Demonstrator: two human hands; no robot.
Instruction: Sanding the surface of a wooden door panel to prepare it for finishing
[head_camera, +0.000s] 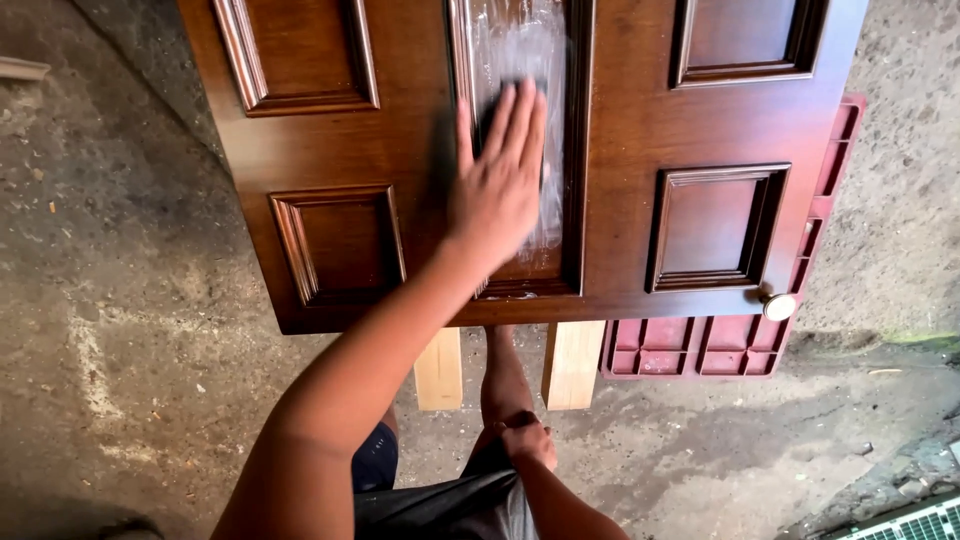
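Left hand (497, 190) lay flat, fingers spread, pressing a dark pad (490, 115) on the door (640, 120); pad looked soft, wet, slippery. Right hand (528, 440) rested loosely curled on thigh, holding nothing.

The door (620, 130) runs off the top edge; the left hand (497, 185) hides most of a dark pad (490, 110).

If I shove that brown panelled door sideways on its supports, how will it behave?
The door looks like solid, rigid wood, so probably heavy and stiff. It rests on two wooden blocks and a red plastic pallet, so it might slide or tip. The wet centre panel under the left hand is likely slippery.
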